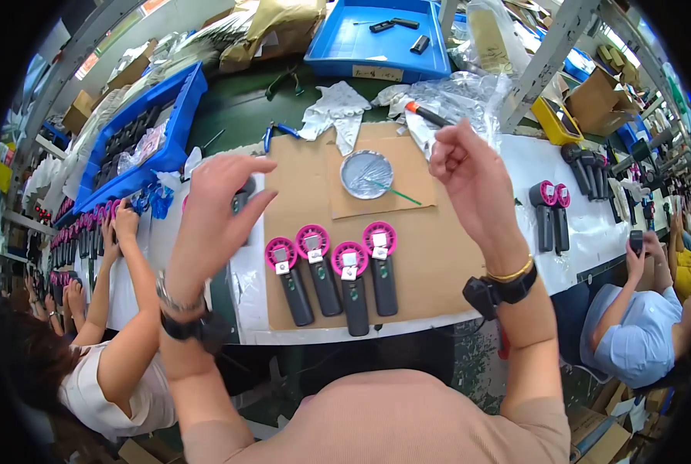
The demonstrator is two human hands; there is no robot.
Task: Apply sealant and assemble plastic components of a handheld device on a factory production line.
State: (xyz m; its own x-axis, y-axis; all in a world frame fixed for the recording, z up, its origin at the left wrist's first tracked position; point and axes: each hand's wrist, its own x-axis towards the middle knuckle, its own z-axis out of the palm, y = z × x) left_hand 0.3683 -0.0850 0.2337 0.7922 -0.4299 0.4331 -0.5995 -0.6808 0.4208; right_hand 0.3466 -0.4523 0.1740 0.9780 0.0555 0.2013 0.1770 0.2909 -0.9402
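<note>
My left hand [220,213] is raised over the left side of the bench, thumb and fingers apart. A dark device [243,193], mostly hidden, shows behind it. My right hand [473,174] is raised at the right with curled fingers; what they hold, if anything, cannot be made out. By its fingertips is a black rod-like tool [430,116] with an orange end; contact is unclear. Between my hands, several black-handled handheld fans [353,290] with pink round heads and small white squares lie in a row. Beyond them a round foil-lined dish [366,175] holds a green stick [402,194].
Cardboard [430,271] covers the work area. Blue-handled pliers [277,133] and a crumpled white cloth [336,112] lie beyond. Blue bins [314,58] stand at the back and left. Two fans [546,213] lie at right. Co-workers [129,379] sit on both sides.
</note>
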